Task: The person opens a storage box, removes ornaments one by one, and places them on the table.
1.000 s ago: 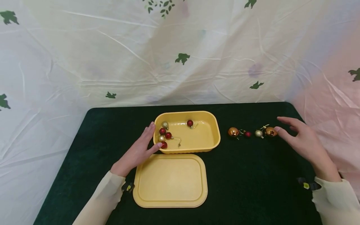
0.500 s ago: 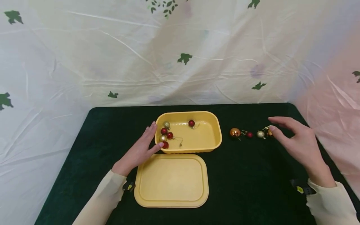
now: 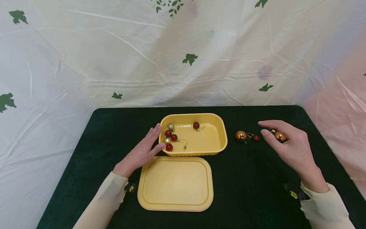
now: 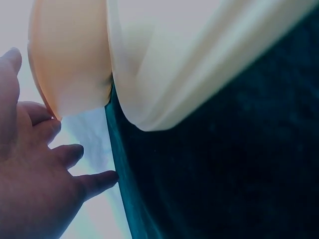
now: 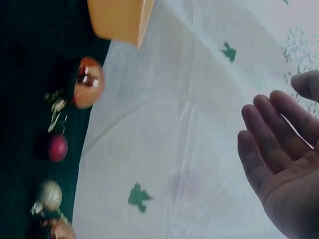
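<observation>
My left hand [image 3: 140, 152] rests with extended fingers against the left side of a yellow plastic box [image 3: 211, 149]. Inside the box lie several small Christmas baubles, among them a red bauble [image 3: 196, 125] by the back wall and a glittery gold bauble [image 3: 170, 127] at the left. My right hand [image 3: 291, 148] hovers over the row of baubles right of the box, holding nothing. A copper bauble [image 3: 241, 135] and a small red bauble [image 3: 255, 138] lie left of its fingertips. Another copper bauble [image 3: 280, 136] shows between thumb and fingers. The glittery pale bauble [image 5: 51, 195] appears only in the right wrist view.
A yellow lid [image 3: 175, 184] lies flat in front of the box. Both are on a dark green cloth-covered table [image 3: 246, 190]. A white patterned curtain [image 3: 137, 63] hangs along the back and sides.
My right hand has moved left over the baubles, from the far copper one toward the small red one. My left hand has stayed at the box. The camera view has shifted slightly.
</observation>
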`<state>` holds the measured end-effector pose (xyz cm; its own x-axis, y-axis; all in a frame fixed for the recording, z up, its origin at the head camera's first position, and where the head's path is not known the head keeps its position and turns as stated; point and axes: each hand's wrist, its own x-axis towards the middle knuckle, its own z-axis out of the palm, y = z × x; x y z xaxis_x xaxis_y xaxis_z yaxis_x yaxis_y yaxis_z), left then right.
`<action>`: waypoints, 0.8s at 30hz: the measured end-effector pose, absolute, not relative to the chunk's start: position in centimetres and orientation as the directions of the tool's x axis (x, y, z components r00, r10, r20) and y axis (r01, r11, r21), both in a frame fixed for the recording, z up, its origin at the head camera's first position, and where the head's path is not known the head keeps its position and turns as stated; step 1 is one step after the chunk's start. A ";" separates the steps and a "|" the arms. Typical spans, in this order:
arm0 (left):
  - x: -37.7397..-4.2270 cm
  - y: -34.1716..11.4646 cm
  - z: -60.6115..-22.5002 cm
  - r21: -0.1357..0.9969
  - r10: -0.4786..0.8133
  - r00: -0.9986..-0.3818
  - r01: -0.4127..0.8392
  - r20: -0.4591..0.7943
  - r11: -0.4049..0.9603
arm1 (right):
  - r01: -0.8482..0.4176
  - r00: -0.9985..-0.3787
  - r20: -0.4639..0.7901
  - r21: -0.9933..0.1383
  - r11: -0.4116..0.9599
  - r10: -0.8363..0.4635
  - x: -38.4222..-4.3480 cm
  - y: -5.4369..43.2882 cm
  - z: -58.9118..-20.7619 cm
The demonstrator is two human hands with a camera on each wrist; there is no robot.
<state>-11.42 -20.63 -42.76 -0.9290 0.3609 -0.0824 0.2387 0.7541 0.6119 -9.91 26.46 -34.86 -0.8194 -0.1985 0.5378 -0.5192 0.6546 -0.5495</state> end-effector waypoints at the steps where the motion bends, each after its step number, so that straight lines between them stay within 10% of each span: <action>1: -11.4 -20.7 -42.8 0.616 0.363 -0.929 0.242 -0.078 0.750 | -0.537 -0.810 0.547 -0.546 0.643 -0.212 -9.9 26.1 -34.8; 24: -11.5 -21.0 -43.0 0.594 0.375 -0.926 0.280 -0.039 0.754 | -0.661 -0.749 0.464 -0.573 0.484 -0.474 -11.4 16.4 -35.3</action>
